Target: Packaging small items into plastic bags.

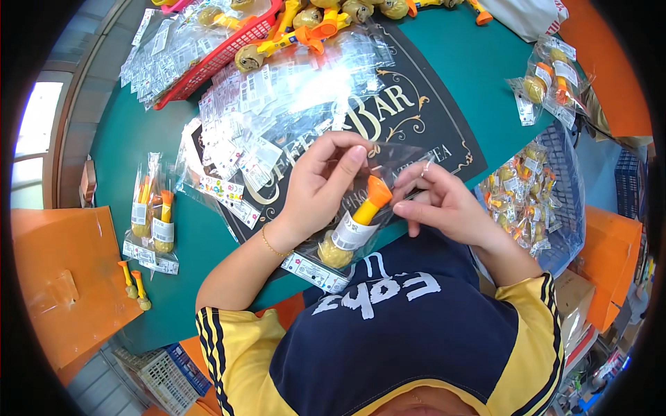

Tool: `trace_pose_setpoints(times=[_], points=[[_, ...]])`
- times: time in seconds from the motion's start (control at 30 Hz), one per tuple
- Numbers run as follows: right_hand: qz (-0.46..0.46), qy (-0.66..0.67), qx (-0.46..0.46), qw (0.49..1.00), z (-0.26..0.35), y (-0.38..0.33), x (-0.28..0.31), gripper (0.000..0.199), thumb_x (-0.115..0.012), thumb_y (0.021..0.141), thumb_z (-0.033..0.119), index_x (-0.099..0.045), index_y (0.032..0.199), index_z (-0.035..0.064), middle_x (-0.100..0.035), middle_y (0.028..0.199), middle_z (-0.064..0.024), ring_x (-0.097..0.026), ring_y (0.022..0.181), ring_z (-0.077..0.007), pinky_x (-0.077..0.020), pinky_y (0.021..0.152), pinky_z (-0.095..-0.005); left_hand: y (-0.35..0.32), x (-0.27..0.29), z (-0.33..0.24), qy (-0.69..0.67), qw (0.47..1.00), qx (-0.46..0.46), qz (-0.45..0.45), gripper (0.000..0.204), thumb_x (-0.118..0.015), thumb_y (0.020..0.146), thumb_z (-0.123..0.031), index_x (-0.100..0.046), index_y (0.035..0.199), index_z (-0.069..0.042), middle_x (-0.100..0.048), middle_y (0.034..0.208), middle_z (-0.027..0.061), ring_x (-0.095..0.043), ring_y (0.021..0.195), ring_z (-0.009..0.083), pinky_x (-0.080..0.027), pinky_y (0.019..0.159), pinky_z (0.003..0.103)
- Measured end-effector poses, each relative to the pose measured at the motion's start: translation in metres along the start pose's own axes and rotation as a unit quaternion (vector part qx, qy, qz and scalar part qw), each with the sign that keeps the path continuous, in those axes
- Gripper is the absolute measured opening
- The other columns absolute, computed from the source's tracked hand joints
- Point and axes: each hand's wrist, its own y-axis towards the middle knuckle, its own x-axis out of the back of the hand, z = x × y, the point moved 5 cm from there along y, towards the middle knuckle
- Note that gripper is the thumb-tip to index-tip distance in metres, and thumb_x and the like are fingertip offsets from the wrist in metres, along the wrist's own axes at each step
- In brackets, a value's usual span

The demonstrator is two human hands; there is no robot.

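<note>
A clear plastic bag [388,154] is between my hands, above the table's near edge. Inside it lies a toy [377,194] with a yellow stem, an orange flared end and a gold, textured ball. A white label [354,232] wraps the stem near the ball. My left hand [325,182] has thumb and fingers closed on the bag's upper left part. At the bag's right side, my right hand [438,200] pinches the film with curled fingers, a ring on one of them. The toy's orange end points up between both hands.
Flat empty bags [277,97] pile on a black printed mat [444,125]. Behind them are loose toys [305,35] and a red basket [201,73]. Bagged toys lie at the left [154,225] and far right [551,80]. A blue crate [565,208] holds several more.
</note>
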Motion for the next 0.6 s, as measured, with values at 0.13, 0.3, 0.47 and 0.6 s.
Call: trace_pose_setpoints(times=[0.13, 0.3, 0.47, 0.6], points=[[0.038, 0.079, -0.008, 0.996, -0.010, 0.008, -0.014, 0.012, -0.061, 0.090, 0.001, -0.056, 0.101, 0.0002, -0.062, 0.095, -0.0072, -0.064, 0.073, -0.0124, -0.0512, 0.064, -0.0218, -0.009, -0.002, -0.004, -0.011, 0.999, 0.023, 0.030, 0.016, -0.055, 0.097, -0.014, -0.059, 0.108, -0.003, -0.061, 0.087, 0.0012, -0.057, 0.076, 0.0055, -0.045, 0.063, 0.020], [0.041, 0.071, 0.035, 0.996, -0.013, 0.013, -0.027, 0.011, -0.061, 0.093, 0.008, -0.056, 0.098, 0.0005, -0.062, 0.090, -0.0040, -0.062, 0.075, -0.0081, -0.0480, 0.067, -0.0196, -0.010, -0.002, -0.003, 0.020, 0.999, -0.033, 0.001, 0.014, -0.058, 0.095, -0.012, -0.062, 0.104, -0.002, -0.062, 0.088, 0.0030, -0.059, 0.079, 0.0066, -0.048, 0.070, 0.021], [0.043, 0.069, 0.072, 0.994, -0.017, 0.011, -0.025, 0.008, -0.056, 0.095, 0.008, -0.053, 0.094, 0.0015, -0.059, 0.087, -0.0022, -0.059, 0.078, -0.0068, -0.0472, 0.071, -0.0209, -0.008, 0.005, -0.003, -0.003, 0.999, -0.003, -0.031, 0.015, -0.055, 0.097, -0.012, -0.059, 0.106, 0.000, -0.061, 0.086, 0.0026, -0.058, 0.076, 0.0053, -0.047, 0.067, 0.020], [0.051, 0.077, 0.105, 0.990, -0.019, 0.011, -0.029, 0.009, -0.054, 0.096, 0.010, -0.051, 0.091, 0.0031, -0.058, 0.087, -0.0019, -0.058, 0.079, -0.0066, -0.0467, 0.072, -0.0206, -0.005, 0.007, 0.003, -0.051, 0.996, 0.010, -0.068, 0.015, -0.055, 0.097, -0.011, -0.059, 0.106, 0.000, -0.062, 0.081, 0.0024, -0.058, 0.071, 0.0054, -0.047, 0.065, 0.021]])
